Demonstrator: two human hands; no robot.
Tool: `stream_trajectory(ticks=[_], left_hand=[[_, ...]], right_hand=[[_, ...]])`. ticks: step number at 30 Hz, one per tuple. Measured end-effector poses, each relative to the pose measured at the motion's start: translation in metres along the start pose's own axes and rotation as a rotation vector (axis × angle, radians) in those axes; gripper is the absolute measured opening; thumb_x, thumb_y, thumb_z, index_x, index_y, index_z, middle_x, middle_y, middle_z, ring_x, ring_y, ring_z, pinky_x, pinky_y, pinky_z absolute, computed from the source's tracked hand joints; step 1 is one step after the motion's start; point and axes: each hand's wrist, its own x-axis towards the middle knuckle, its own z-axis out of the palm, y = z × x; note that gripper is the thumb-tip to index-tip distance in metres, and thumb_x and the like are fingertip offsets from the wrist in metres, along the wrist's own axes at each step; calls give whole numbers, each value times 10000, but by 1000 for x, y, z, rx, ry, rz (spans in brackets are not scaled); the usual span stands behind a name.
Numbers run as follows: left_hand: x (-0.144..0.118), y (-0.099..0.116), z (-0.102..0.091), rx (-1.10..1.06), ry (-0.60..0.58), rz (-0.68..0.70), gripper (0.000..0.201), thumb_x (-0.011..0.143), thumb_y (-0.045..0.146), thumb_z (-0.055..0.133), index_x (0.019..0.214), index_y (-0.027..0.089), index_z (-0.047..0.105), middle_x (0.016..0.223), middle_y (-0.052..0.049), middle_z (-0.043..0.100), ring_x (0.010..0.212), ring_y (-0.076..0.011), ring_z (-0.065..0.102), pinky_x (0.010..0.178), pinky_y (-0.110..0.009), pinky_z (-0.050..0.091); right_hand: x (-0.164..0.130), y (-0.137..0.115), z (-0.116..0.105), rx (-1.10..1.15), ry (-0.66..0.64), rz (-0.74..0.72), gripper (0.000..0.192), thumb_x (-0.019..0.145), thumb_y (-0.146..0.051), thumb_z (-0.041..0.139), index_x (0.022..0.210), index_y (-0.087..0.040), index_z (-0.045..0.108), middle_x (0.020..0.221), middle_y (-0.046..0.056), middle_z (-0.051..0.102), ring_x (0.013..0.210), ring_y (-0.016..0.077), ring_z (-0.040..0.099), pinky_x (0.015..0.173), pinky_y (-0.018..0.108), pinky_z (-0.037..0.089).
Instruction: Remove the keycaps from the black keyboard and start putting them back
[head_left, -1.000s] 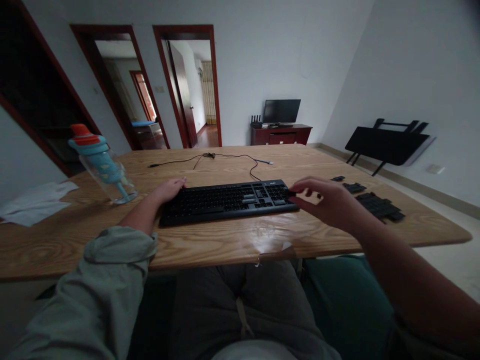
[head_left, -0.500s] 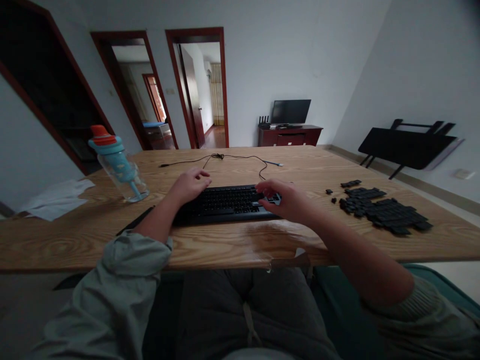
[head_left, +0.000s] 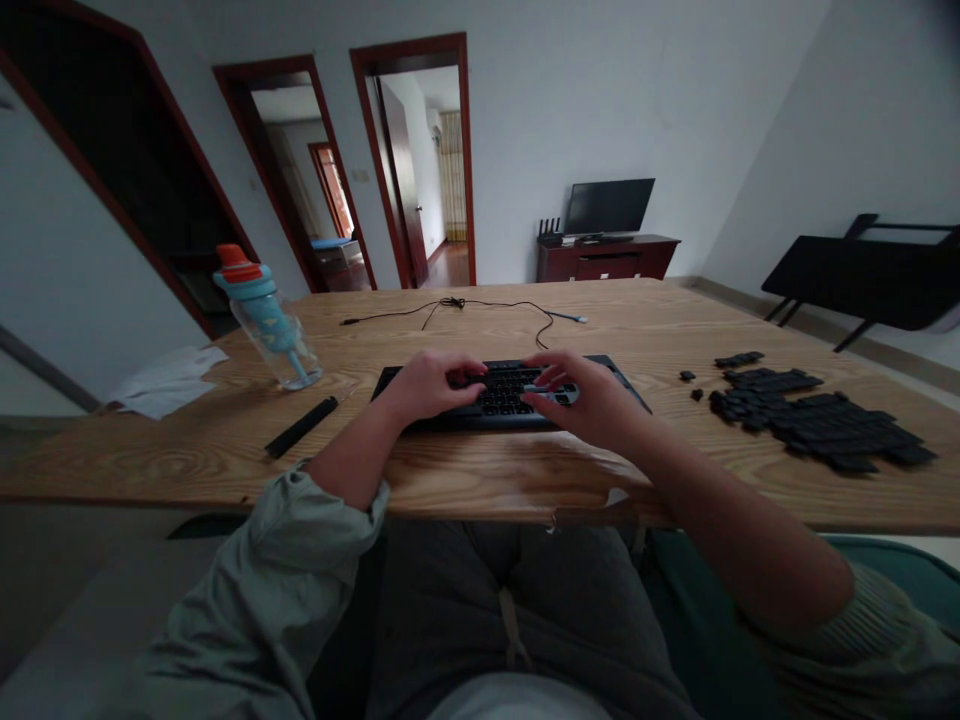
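Note:
A black keyboard (head_left: 501, 402) lies on the wooden table in front of me. Bare grey base shows toward its right side, where keycaps are off. Over the keyboard's left half is my left hand (head_left: 435, 385), fingers curled forward and thumb apart from them; I see nothing held. My right hand (head_left: 581, 395) reaches over the right part, thumb and fingers apart with the keyboard showing between them. Whether the fingertips touch the keys is too blurred to tell. To the right lies a spread of loose black keycaps (head_left: 817, 420).
A clear bottle with a blue and red lid (head_left: 251, 290) stands at the left, beside white tissues (head_left: 169, 380). Nearer lies a black strip (head_left: 301, 428). A thin cable (head_left: 491, 303) runs behind the keyboard. The wooden table's front edge (head_left: 480, 505) is close to my lap.
The view has turned slightly left. My left hand has moved right along the keyboard, closer to my right hand, uncovering the keyboard's left end and the black strip. My right hand stays over the right part.

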Motion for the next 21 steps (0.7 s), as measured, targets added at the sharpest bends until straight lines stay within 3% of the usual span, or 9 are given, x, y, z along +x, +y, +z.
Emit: stream_trajectory(ticks=[5,8,10,12,13,15,17,21], left_hand=[[-37,-53,-52,40,287,-311,382,788,421,644,1020,135,743,848,-81,742,734,-178,637,648,-283,493],[-61,-71,-67,89,269,-419,389,772,462,626,963,146,747,805,-73,731,715,-184,622,639,-289,476],[-70,-75,-68,133,223,-434,377,765,474,629,917,153,754,740,-58,709,658,-171,582,603,-286,443],[-73,-74,-67,157,195,-421,372,764,475,637,902,152,760,697,-49,689,613,-158,541,572,-283,408],[-73,-74,-66,161,186,-412,372,768,473,639,905,151,763,691,-48,685,603,-155,530,564,-282,396],[-72,-74,-64,165,164,-398,363,773,467,643,906,152,767,698,-48,688,598,-152,526,563,-283,387],[-71,-77,-64,170,140,-387,350,783,463,641,900,159,769,717,-49,695,610,-154,535,574,-285,392],[-74,-84,-65,170,129,-392,352,803,466,635,908,156,766,741,-54,698,647,-164,559,597,-287,409]], right_hand=[[-35,2,-27,-43,108,119,341,895,-395,625,1187,-220,636,844,42,676,730,170,655,632,287,544],[-76,-3,-40,-5,183,238,303,878,-419,644,1133,-258,672,901,61,690,781,197,671,612,291,561],[-113,-9,-43,110,250,322,250,854,-426,668,1075,-311,700,990,71,717,834,232,697,722,364,602],[-154,-14,-40,264,268,434,209,845,-444,659,1039,-397,719,1033,68,737,837,279,717,704,427,621],[-174,-15,-36,342,232,463,209,822,-469,666,1020,-439,728,981,71,747,792,305,719,651,454,623],[-208,-14,-23,487,-13,463,247,784,-510,670,1004,-431,750,902,87,759,704,315,717,576,451,621],[-228,-8,-1,446,-203,599,341,820,-524,639,1076,-337,763,1023,117,766,891,329,737,759,467,638],[-228,14,59,77,-125,753,528,762,-582,674,1121,-205,766,1292,188,679,1260,425,586,1110,623,405]])
